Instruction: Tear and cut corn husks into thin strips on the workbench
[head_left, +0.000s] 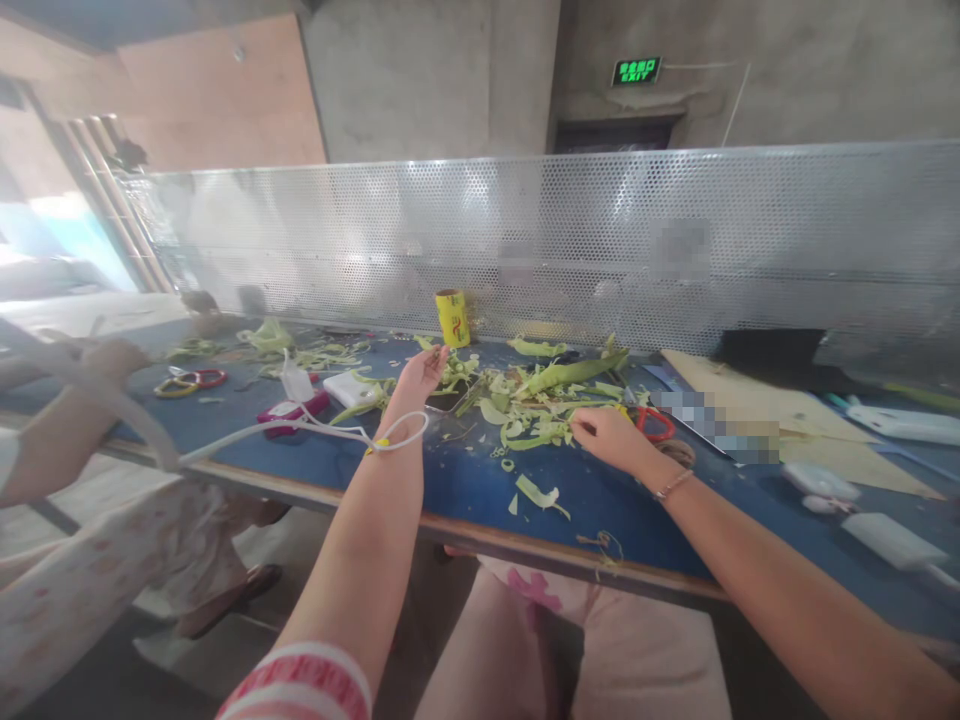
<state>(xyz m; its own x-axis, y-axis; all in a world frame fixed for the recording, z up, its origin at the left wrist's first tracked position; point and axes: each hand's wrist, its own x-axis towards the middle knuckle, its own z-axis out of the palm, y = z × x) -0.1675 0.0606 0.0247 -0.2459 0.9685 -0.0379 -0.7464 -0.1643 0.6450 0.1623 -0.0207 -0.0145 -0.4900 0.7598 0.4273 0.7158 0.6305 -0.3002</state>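
My left hand [424, 374] is raised at the left edge of a heap of pale green leafy scraps [491, 410], its fingertips pinched together. What they hold, if anything, is too small to make out. A white cord [352, 430] with a yellow bit loops over that wrist. At the heap's right edge rests my right hand [609, 438], fingers curled in against the scraps; anything inside them is hidden. A long green husk-like leaf [574, 373] lies across the heap between my hands. Red-handled scissors [657, 425] lie just behind my right hand.
A yellow cylindrical can [453, 318] stands behind the heap, before a perforated metal screen [517, 220]. On the left are a purple device [294, 412], other scissors [191, 382] and another person's arm [75, 410]. Cardboard [772, 400] and a white adapter [892, 540] lie right.
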